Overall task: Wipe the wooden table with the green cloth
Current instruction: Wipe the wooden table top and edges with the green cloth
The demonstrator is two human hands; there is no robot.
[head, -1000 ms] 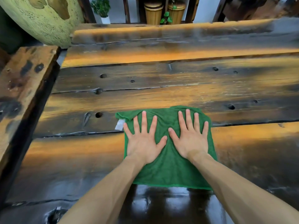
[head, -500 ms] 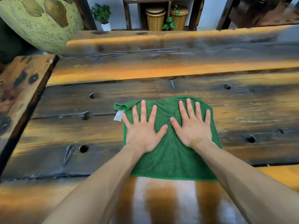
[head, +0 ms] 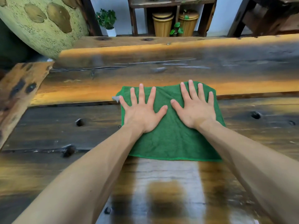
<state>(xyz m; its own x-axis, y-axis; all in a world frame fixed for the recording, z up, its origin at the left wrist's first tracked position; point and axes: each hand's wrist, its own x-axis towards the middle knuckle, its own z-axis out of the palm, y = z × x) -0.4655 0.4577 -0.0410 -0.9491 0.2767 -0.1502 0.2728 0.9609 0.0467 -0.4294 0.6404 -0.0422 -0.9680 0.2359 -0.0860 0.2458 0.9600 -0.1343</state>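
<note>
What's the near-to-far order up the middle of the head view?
Wet streak on the wooden table → green cloth → left hand and right hand side by side, pressing it flat → orange plank edge → lidded bamboo bins.

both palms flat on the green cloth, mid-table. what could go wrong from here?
1. The green cloth lies across a gap between planks of the wooden table; its leading edge could catch there or on the knot holes and bunch up.
2. Left hand and right hand only press flat, fingers spread, so the cloth may slip from under them on the glossy surface.
</note>
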